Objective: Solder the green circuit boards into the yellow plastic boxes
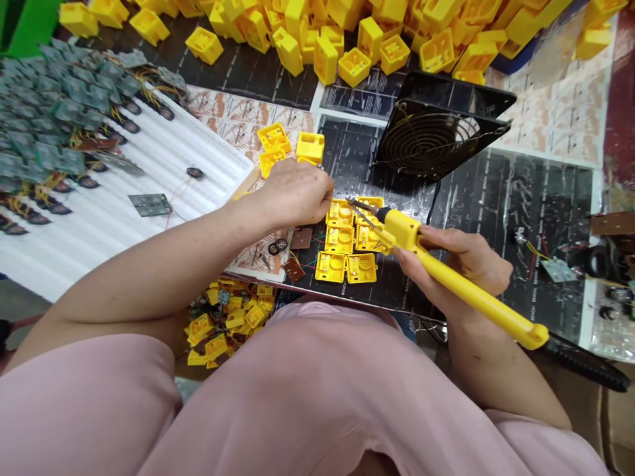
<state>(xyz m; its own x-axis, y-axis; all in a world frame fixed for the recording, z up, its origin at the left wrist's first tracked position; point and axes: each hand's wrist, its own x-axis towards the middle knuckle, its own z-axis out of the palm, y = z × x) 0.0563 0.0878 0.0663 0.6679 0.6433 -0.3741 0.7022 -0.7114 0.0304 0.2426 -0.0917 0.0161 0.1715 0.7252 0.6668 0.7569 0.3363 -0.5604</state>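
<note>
My right hand is wrapped round a yellow soldering iron, whose metal tip points left over a cluster of open yellow plastic housings on the dark mat. My left hand is curled at the cluster's upper left corner, fingertips pinched close to the iron's tip. What those fingers pinch is too small to make out. Small brown circuit boards with thin wires lie just left of the housings.
A black fan stands behind the housings. A big heap of yellow housings fills the far edge. A white corrugated sheet at the left carries rows of wired boards. More assembled yellow parts sit below the table edge.
</note>
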